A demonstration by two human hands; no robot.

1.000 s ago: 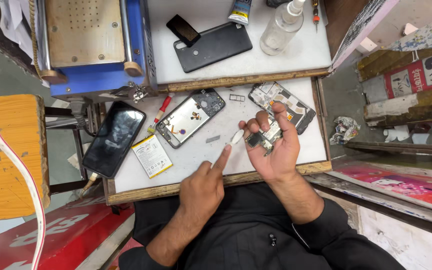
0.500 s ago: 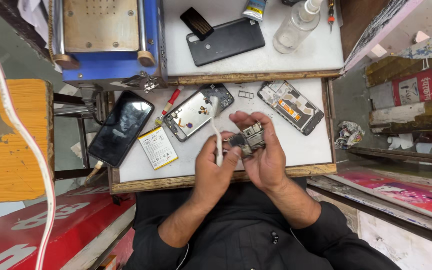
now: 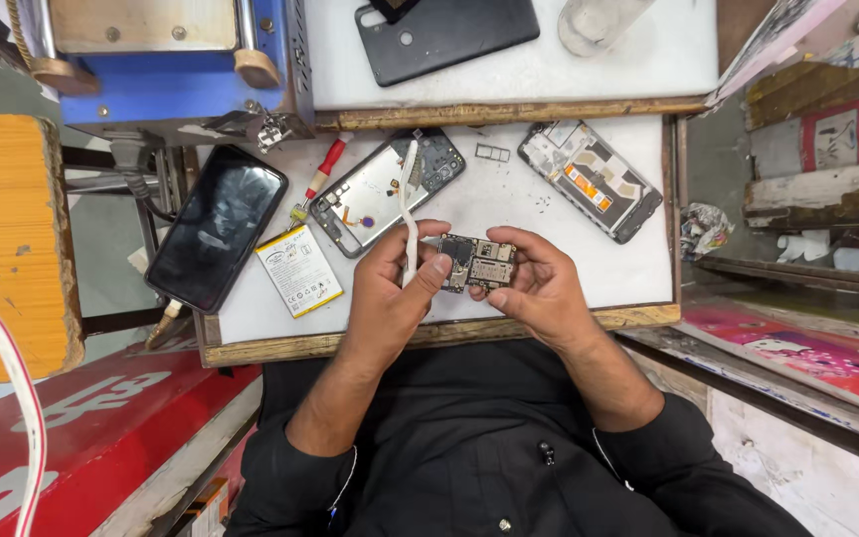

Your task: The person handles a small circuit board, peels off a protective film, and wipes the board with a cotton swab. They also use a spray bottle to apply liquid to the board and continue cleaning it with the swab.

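Both my hands hold a small phone circuit board (image 3: 479, 263) just above the white work tray (image 3: 638, 268). My left hand (image 3: 390, 288) pinches the board's left end and also grips a thin white pry stick (image 3: 408, 204) that points away from me. My right hand (image 3: 539, 288) holds the board's right end with its fingertips. An opened phone frame (image 3: 375, 194) lies just beyond the left hand, and a second opened phone frame (image 3: 589, 179) lies beyond the right hand.
A flat battery (image 3: 298, 269), a red-handled screwdriver (image 3: 320, 179) and a small card tray (image 3: 492, 152) lie on the tray. A dark phone screen (image 3: 216, 227) hangs off its left edge. A black back cover (image 3: 444, 35) and clear bottle (image 3: 603, 20) sit farther back, next to a blue machine (image 3: 166, 70).
My hands drew together nearer my body with the circuit board between them. The white stick swung from pointing right to pointing away from me. The head camera moved closer.
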